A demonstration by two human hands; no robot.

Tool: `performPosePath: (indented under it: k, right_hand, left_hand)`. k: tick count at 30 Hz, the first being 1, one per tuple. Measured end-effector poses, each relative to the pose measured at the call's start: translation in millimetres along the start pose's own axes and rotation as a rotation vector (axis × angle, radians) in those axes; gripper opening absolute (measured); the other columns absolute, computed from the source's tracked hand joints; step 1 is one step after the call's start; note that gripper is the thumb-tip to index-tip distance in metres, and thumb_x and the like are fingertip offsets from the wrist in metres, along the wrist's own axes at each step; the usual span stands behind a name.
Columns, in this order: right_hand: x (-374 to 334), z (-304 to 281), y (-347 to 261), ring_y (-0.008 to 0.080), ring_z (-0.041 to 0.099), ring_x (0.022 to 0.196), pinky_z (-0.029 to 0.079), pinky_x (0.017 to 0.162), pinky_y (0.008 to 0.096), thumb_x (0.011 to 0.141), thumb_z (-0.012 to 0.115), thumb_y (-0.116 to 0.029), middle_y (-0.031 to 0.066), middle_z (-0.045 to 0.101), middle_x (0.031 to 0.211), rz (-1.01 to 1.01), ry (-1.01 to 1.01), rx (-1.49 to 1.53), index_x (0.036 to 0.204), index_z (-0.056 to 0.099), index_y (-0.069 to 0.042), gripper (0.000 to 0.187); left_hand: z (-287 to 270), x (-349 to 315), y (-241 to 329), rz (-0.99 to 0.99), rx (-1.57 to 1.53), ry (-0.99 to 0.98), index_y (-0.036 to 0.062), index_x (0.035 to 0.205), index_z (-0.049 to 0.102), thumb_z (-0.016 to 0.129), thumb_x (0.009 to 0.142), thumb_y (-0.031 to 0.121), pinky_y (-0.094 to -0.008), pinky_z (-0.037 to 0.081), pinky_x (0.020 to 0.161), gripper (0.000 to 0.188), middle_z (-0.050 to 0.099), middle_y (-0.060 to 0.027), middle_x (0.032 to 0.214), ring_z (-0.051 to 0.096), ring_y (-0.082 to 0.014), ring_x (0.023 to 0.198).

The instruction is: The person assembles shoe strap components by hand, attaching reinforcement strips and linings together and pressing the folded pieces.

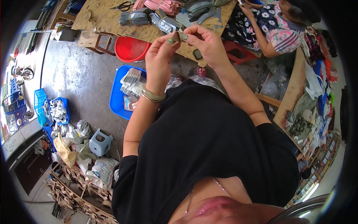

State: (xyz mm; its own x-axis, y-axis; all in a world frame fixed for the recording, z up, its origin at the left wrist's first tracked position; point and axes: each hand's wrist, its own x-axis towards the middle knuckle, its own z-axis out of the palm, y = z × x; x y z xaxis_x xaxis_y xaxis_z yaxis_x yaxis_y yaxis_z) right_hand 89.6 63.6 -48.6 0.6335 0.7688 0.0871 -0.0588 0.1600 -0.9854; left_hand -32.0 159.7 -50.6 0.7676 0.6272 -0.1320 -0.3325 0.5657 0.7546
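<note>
Up over the edge of the wooden table (100, 16), my two hands meet around a small brown piece (176, 36), perhaps cloth or leather. Thumb and fingers of my left hand (158, 56) pinch one side of it. My right hand (207, 44) closes on the other side, its thumb and forefinger together. Just beyond them on the table lie tied bundles of grey strips (134, 18) and a silvery-grey bundle (164, 23). Pink strips (164, 5) are heaped farther back, with more grey-green strips (199, 9) to their right.
Black scissors (121, 6) lie on the table. Below its edge stand a red tub (130, 49) and a blue bin (116, 89) of stacked strips. Another person (268, 33) sits at the right. A grey stool (100, 142) and stuffed bags (102, 170) are at the lower left.
</note>
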Motion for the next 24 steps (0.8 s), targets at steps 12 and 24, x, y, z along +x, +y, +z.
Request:
performPosePath:
  k: [12,24]
  right_hand:
    - [-3.5,-34.1,34.2,0.0101,0.058,0.084,0.047,0.075,0.0225,0.090,0.060,-0.006,0.0068,0.062,0.101,0.030,-0.072,0.107,0.095,0.059,0.001,0.009]
    - [-24.2,-240.8,-9.8,0.0140,0.056,0.090,0.048,0.077,0.0235,0.089,0.055,0.005,0.0144,0.058,0.104,-0.309,0.084,-0.070,0.094,0.053,0.000,0.008]
  left_hand:
    - [-7.9,3.4,-30.0,0.035,-0.063,0.248,0.0036,0.110,0.058,0.054,0.095,0.015,-0.0310,0.053,0.084,0.019,0.065,-0.0049,0.104,0.064,-0.0148,0.093]
    - [0.7,43.7,12.5,0.501,0.072,0.515,0.0026,0.106,0.059,0.052,0.094,0.012,-0.0294,0.054,0.078,0.017,0.067,-0.0071,0.093,0.065,-0.0163,0.083]
